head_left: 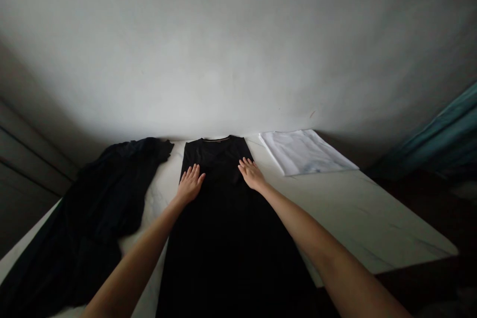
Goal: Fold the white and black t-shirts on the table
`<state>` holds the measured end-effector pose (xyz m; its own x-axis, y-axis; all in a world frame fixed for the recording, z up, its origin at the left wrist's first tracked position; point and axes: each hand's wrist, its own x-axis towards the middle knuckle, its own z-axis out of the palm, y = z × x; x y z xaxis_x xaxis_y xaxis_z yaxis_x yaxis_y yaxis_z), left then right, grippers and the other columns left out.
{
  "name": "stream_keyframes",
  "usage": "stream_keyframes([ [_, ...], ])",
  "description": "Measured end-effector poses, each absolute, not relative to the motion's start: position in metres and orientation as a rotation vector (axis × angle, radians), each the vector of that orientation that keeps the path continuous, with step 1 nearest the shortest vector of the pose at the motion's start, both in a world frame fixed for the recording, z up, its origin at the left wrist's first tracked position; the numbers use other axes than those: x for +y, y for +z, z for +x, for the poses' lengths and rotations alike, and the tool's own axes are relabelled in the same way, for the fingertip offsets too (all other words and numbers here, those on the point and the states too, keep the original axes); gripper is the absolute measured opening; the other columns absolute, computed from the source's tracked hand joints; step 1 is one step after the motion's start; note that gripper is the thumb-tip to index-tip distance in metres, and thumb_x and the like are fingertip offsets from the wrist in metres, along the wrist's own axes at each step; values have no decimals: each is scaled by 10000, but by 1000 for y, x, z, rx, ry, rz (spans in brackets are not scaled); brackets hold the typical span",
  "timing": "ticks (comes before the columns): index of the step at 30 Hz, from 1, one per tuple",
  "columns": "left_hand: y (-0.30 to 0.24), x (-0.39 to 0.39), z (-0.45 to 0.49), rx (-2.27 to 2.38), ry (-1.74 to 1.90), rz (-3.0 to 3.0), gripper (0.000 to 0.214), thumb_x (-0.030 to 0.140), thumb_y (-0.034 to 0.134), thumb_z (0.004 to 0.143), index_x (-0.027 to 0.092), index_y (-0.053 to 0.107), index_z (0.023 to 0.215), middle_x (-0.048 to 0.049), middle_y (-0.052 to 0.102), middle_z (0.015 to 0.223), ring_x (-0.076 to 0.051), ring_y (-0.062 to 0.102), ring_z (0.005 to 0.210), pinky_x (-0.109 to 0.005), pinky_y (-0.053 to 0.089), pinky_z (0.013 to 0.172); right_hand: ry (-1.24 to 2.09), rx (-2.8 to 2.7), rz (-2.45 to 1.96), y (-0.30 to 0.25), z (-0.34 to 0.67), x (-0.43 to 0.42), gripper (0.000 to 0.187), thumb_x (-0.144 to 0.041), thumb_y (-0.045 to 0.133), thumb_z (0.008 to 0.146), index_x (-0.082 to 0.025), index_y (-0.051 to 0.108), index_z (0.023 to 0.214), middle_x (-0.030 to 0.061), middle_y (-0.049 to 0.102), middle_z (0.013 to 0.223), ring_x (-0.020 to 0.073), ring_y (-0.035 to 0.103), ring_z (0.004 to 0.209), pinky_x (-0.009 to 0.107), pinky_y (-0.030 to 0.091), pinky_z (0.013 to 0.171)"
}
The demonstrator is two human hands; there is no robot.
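Observation:
A black shirt (227, 228) lies spread lengthwise on the table in front of me, its neckline at the far end by the wall. Its sides look folded in, making a long narrow shape. My left hand (191, 184) rests flat on its left part, fingers stretched out. On the right edge of the cloth lies my right hand (251, 173), palm down with the fingers extended. Neither hand grips anything. The near end of the shirt runs out of the bottom of the view.
A crumpled dark garment (104, 203) covers the left part of the white marbled table (365, 218). Folded white cloth (305, 151) lies at the back right. Behind the table rises a grey wall (223, 49); a teal curtain (436, 129) hangs at the right.

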<state>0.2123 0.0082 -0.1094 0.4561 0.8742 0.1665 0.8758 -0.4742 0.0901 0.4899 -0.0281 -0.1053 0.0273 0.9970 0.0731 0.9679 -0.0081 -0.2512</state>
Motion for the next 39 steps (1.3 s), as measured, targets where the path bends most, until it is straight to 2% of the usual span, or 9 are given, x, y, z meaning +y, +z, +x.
stream_keyframes([
  [6, -107, -65, 208, -1639, -239, -2595, 660, 480, 301, 982, 121, 285, 1535, -144, 277, 1587, -298, 236, 1474, -485, 263, 1178, 112, -2098, -2057, -106, 477, -97, 698, -551, 176, 1006, -116, 270, 1543, 134, 223, 1606, 251, 183, 1491, 457, 128, 1207],
  [13, -97, -142, 200, -1494, -190, -2696, 631, 504, 349, 977, 189, 333, 1523, -113, 266, 1598, -272, 235, 1477, -462, 241, 1195, 118, -2197, -2049, -98, 469, -169, 695, -597, 190, 993, -196, 227, 1559, 88, 158, 1623, 252, 139, 1499, 490, 116, 1209],
  [18, -108, -200, 188, -1409, -298, -2722, 657, 554, 395, 952, 267, 298, 1536, -118, 223, 1615, -311, 225, 1477, -513, 276, 1172, 82, -2220, -1989, -99, 465, -219, 736, -623, 221, 980, -157, 245, 1550, 95, 186, 1611, 262, 167, 1493, 492, 153, 1210],
  [25, -100, -264, 170, -1331, -274, -2974, 796, 582, 518, 884, 346, 161, 1555, -115, 176, 1618, -396, 191, 1471, -617, 337, 1103, 11, -2187, -1838, -114, 469, -291, 734, -608, 353, 961, -205, 203, 1555, 89, 237, 1592, 272, 257, 1468, 526, 287, 1169],
  [27, -80, -258, 161, -1268, -154, -3200, 783, 575, 581, 850, 419, 221, 1528, -50, 274, 1596, -385, 229, 1464, -602, 360, 1097, 91, -2226, -1800, -104, 475, -295, 712, -634, 395, 936, -225, 340, 1516, 92, 329, 1558, 283, 361, 1421, 506, 366, 1129],
  [29, -54, -236, 154, -1295, -67, -3385, 656, 504, 575, 878, 462, 326, 1483, 5, 466, 1502, -314, 400, 1402, -504, 425, 1082, 233, -2241, -1804, -82, 479, -283, 577, -611, 389, 948, -273, 555, 1385, 79, 526, 1435, 278, 539, 1288, 460, 474, 1037],
  [32, -19, -176, 159, -1490, -61, -3398, 432, 409, 475, 944, 391, 535, 1372, 19, 707, 1217, -212, 660, 1114, -361, 510, 979, 339, -2179, -1858, -42, 470, -235, 421, -493, 382, 988, -312, 721, 1160, 42, 735, 1140, 249, 705, 1012, 386, 554, 883],
  [35, -4, -106, 190, -1519, -199, -3175, 331, 291, 471, 934, 302, 676, 1193, -8, 721, 1172, -207, 647, 1113, -343, 468, 1015, 260, -2185, -1769, -20, 447, -162, 299, -388, 491, 964, -283, 750, 1069, 32, 755, 1081, 234, 704, 980, 331, 525, 893],
  [39, -14, -38, 245, -1461, -230, -2995, 276, 192, 511, 898, 262, 684, 1103, -44, 697, 1172, -215, 603, 1154, -342, 430, 1044, 208, -2017, -1814, -27, 424, -72, 252, -263, 519, 948, -221, 731, 1077, 40, 745, 1088, 216, 689, 988, 298, 524, 863],
])
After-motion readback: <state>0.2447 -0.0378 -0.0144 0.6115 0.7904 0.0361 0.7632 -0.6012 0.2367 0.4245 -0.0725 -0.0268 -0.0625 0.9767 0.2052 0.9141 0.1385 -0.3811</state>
